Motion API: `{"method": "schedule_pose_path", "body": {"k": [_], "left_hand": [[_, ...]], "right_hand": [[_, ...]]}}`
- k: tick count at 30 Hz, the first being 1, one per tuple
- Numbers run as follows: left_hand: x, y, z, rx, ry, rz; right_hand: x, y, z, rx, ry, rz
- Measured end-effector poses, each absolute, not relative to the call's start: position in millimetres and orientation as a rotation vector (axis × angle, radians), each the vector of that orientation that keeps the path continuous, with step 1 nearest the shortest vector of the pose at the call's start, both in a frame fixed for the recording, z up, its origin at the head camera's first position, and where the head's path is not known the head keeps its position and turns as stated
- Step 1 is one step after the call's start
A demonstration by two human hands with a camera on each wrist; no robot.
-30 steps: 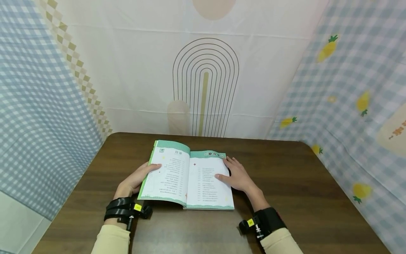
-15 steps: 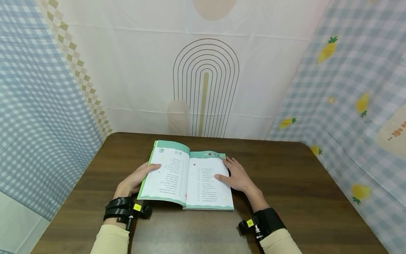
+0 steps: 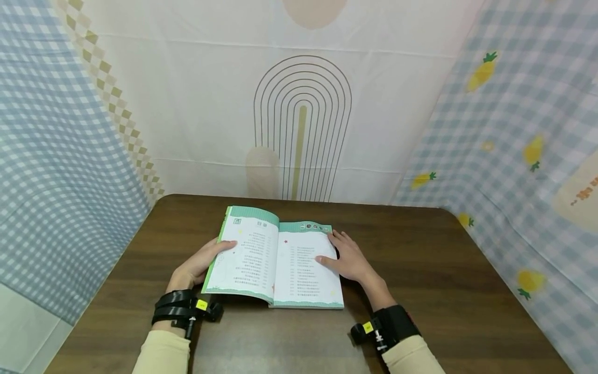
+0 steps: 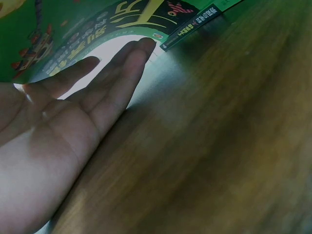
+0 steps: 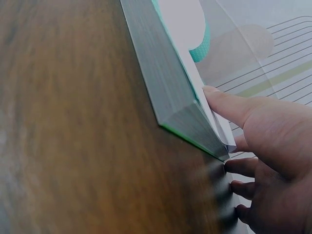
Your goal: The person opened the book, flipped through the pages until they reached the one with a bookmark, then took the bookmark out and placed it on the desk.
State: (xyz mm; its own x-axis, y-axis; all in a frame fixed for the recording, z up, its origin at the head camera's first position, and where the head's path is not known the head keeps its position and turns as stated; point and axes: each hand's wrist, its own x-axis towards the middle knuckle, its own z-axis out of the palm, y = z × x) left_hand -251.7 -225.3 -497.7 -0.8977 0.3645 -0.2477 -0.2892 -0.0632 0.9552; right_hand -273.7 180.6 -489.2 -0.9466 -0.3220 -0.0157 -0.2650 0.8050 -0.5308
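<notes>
An open book lies on the brown table, white pages printed with lines of text under teal top bands. Its left side is raised and curved. My left hand holds that side, thumb on the page and the other fingers beneath. The left wrist view shows those fingers extended under the green cover. On the right, my right hand rests against the book, thumb over the page. In the right wrist view the thumb touches the page edge, while the other fingers sit beside the thick page block.
The wooden table extends around the book, with a translucent mat in front. A white printed cloth hangs behind; blue checked cloths hang at both sides. Each wrist wears a black strap with a small camera.
</notes>
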Motion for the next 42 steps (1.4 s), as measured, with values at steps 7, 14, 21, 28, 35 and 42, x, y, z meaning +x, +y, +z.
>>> {"method": "schedule_pose_path", "body": {"k": [7,14,21,28,35,42], "left_hand": [[-252.5,-224.3,-496.5,0.087,1.785,2.000],[-251.6,-224.8,-497.1,0.080,1.777,2.008],[-250.8,-224.0,-497.8,0.075,1.756,2.020],[-253.0,-223.9,-497.5,0.078,1.753,2.024],[-252.0,-223.5,-495.7,0.096,1.765,2.012],[-249.5,-223.9,-498.6,0.091,1.774,2.007]], "right_hand": [[-272.6,181.0,-488.0,-0.471,2.881,-0.827],[-273.7,180.6,-487.8,-0.481,2.878,-0.821],[-273.2,180.9,-487.1,-0.492,2.870,-0.835],[-274.9,181.9,-487.9,-0.487,2.879,-0.825],[-275.8,182.9,-487.3,-0.482,2.890,-0.823],[-273.2,182.0,-490.2,-0.474,2.889,-0.840]]}}
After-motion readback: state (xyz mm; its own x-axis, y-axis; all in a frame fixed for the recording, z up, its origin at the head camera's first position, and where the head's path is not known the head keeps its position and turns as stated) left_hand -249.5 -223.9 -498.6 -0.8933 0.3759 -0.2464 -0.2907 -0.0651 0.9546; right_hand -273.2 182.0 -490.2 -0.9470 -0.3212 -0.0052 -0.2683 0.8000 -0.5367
